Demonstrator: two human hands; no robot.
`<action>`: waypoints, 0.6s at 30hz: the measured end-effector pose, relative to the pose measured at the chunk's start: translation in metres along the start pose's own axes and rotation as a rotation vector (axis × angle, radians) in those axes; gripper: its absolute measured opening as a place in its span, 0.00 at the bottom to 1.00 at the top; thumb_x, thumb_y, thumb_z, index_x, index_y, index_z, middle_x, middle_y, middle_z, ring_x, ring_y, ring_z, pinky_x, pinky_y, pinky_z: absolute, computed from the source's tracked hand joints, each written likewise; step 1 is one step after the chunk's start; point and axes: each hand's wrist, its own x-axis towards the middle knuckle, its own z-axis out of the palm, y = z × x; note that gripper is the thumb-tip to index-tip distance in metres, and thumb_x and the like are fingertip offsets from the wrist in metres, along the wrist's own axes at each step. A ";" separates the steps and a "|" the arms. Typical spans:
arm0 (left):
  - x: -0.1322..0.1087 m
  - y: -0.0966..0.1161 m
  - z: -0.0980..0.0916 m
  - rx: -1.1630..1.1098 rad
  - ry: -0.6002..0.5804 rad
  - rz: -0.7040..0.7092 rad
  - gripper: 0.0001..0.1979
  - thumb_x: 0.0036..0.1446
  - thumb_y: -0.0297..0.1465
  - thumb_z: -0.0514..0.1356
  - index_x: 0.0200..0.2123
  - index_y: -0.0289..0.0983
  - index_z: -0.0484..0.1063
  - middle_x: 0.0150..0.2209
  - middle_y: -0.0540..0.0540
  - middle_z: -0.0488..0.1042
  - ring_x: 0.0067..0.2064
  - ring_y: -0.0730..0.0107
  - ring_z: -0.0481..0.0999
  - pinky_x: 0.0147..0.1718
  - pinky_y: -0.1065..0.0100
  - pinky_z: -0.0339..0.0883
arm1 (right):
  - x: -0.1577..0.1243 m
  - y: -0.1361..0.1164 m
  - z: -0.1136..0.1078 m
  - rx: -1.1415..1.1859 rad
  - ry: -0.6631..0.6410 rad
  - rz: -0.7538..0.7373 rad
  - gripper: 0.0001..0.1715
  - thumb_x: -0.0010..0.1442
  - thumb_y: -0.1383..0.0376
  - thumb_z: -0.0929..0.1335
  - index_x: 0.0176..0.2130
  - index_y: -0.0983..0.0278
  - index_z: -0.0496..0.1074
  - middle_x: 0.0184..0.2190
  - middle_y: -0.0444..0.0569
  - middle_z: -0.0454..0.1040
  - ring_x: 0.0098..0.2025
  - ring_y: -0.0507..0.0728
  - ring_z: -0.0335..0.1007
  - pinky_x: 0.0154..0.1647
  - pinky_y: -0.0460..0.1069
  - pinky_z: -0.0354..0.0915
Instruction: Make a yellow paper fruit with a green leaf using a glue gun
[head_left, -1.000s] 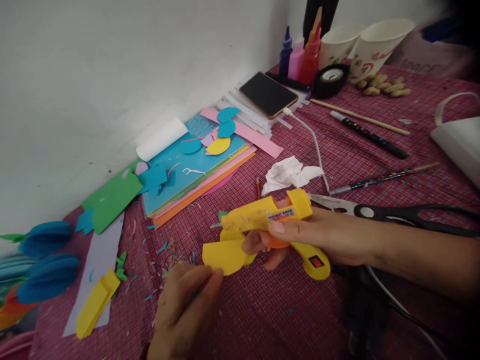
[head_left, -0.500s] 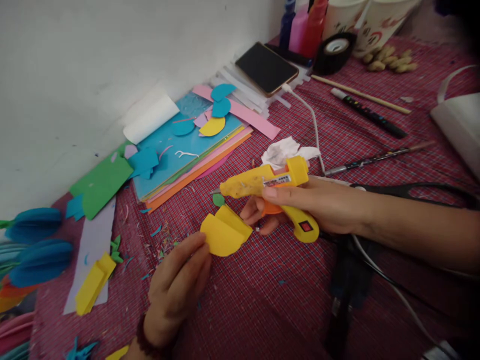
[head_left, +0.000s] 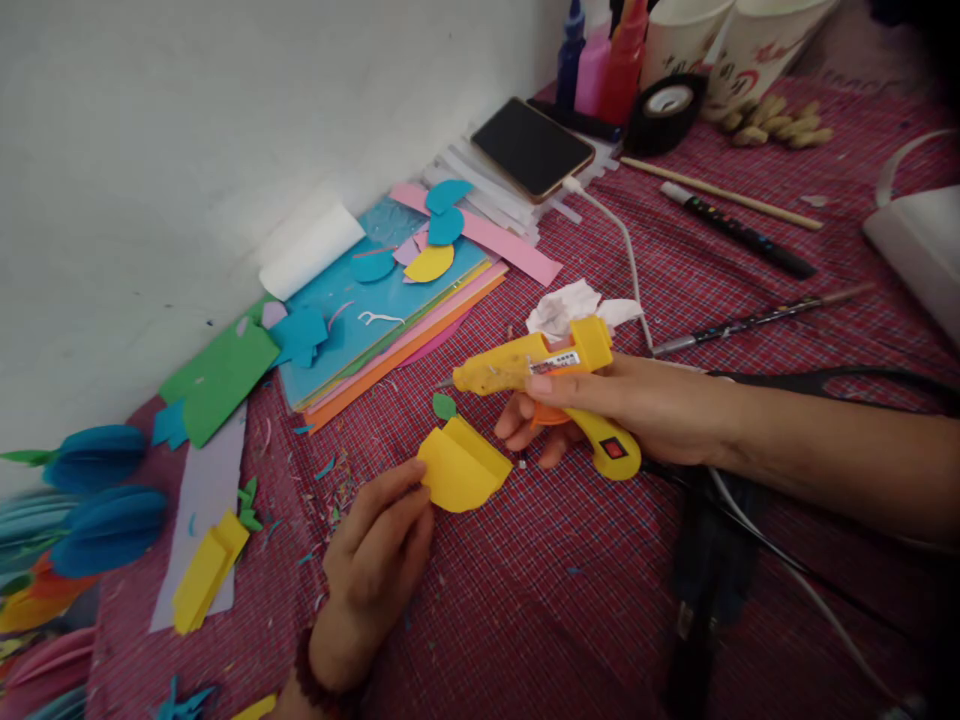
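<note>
Yellow paper (head_left: 459, 475), pinched by the left hand (head_left: 379, 550) beside a green leaf (head_left: 444, 405), is no longer overlapped by the glue gun (head_left: 495, 370), clasped in curled fingers of the right hand (head_left: 637, 405); its fold is left exposed

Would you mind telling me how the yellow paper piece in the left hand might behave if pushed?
The yellow paper piece would probably flex easily, as its edges look thin. It is likely light, since the left hand holds it by one edge. Its flat faces make rolling seem unlikely.
</note>
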 end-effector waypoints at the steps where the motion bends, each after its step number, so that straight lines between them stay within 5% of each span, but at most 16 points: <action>1: 0.000 0.000 0.000 0.000 0.005 0.004 0.09 0.57 0.18 0.61 0.38 0.36 0.71 0.43 0.43 0.77 0.43 0.69 0.80 0.41 0.69 0.77 | 0.000 0.000 0.000 -0.008 -0.004 0.000 0.23 0.59 0.51 0.71 0.41 0.69 0.75 0.39 0.55 0.78 0.38 0.55 0.77 0.31 0.44 0.73; 18: 0.006 0.000 0.006 0.052 0.039 -0.008 0.10 0.52 0.17 0.64 0.35 0.35 0.72 0.42 0.42 0.79 0.42 0.67 0.80 0.42 0.67 0.77 | 0.000 -0.001 0.002 -0.049 -0.001 0.017 0.18 0.61 0.56 0.70 0.43 0.67 0.75 0.38 0.52 0.78 0.40 0.55 0.75 0.32 0.44 0.73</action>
